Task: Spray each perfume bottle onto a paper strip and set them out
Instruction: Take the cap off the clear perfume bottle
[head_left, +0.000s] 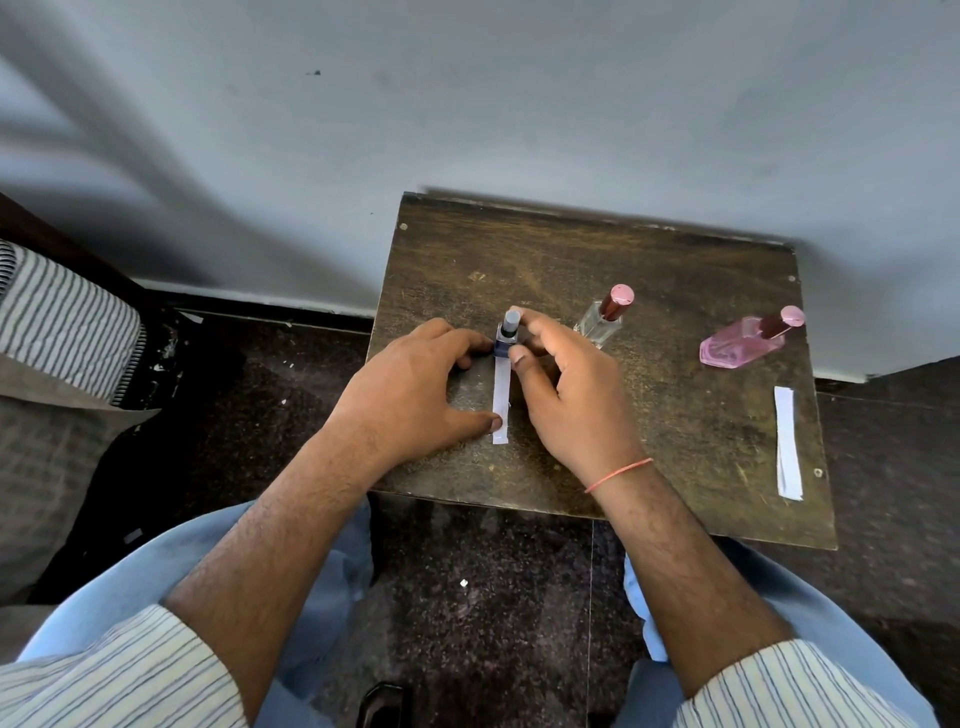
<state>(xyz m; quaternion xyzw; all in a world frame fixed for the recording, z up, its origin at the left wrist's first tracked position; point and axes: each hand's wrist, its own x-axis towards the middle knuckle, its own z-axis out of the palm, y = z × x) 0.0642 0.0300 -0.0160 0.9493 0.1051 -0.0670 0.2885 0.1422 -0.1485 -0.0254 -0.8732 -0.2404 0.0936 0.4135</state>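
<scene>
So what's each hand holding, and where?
Right hand pinches the blue bottle by its body; left hand thumb presses the paper strip's near end.

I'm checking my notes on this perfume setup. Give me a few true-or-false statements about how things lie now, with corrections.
1. The right hand holds the blue bottle on the far end of a paper strip. True.
2. The left hand is lifted off the table. False: its thumb presses the strip's near end.
3. The pink bottle lies on its side. True.
4. The clear bottle has no cap. False: it wears a dark red cap.
5. The spare strips lie at the table's left edge. False: right edge.
</scene>
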